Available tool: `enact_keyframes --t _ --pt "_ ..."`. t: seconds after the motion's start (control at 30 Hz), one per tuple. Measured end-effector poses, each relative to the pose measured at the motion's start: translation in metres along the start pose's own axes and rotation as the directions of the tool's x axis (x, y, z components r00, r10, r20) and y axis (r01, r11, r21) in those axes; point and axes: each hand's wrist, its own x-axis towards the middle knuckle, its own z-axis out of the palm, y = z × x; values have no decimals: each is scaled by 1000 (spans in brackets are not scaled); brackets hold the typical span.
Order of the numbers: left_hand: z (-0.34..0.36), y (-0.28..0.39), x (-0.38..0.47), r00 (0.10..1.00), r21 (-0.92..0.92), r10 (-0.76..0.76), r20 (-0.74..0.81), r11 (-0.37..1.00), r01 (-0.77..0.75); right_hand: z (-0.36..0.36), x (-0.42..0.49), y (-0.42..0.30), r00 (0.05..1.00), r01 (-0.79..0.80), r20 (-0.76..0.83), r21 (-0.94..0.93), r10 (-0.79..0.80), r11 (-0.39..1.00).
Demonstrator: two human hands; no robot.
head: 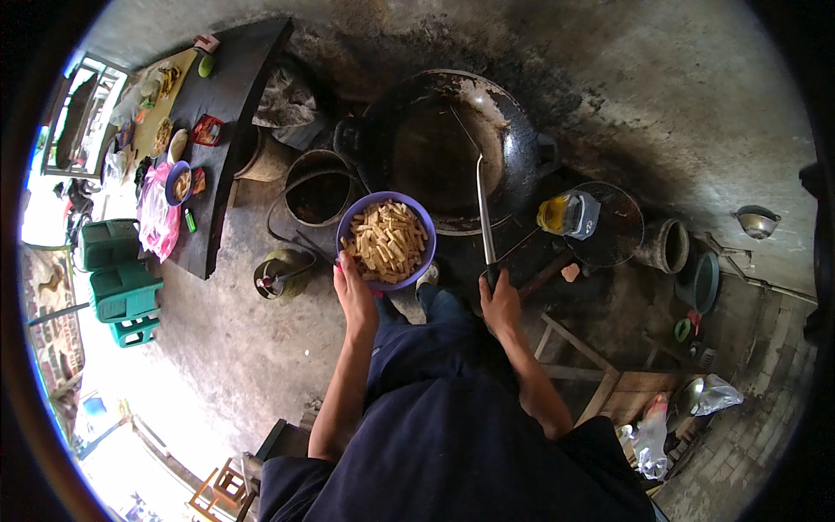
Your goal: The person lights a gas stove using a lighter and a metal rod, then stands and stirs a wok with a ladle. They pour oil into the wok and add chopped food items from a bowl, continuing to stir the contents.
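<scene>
My left hand grips the near-left rim of a purple plastic bowl, which is heaped with short pale-brown sticks of food. My right hand is closed round the black handle of a long metal utensil. Its shaft reaches over a large black wok in front of me, and its far end is hard to make out against the wok. Dark liquid, apparently oil, lies in the wok. The bowl is just in front of the wok's near-left edge.
Right of the wok, a plastic container with yellow contents stands by a round wire strainer. A metal bucket and a smaller can are at left. Farther left is a dark wooden table. A wooden frame stands at lower right.
</scene>
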Motion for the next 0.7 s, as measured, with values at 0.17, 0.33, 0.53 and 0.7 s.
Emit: enact_keyframes --t 0.17,0.33,0.53,0.7 --pt "2 0 -5 1000 8 -8 17 1000 8 0 -1 2 998 3 67 26 -5 1000" --pt "5 -1 -8 1000 -3 -6 -3 1000 6 -2 2 2 999 -42 13 -42 42 998" --pt "2 -4 -8 1000 7 -15 -7 1000 15 -8 -5 11 999 -48 8 -79 49 996" --pt "-1 -5 -6 1000 11 -8 23 1000 8 -10 -2 23 993 -84 81 -1 83 996"
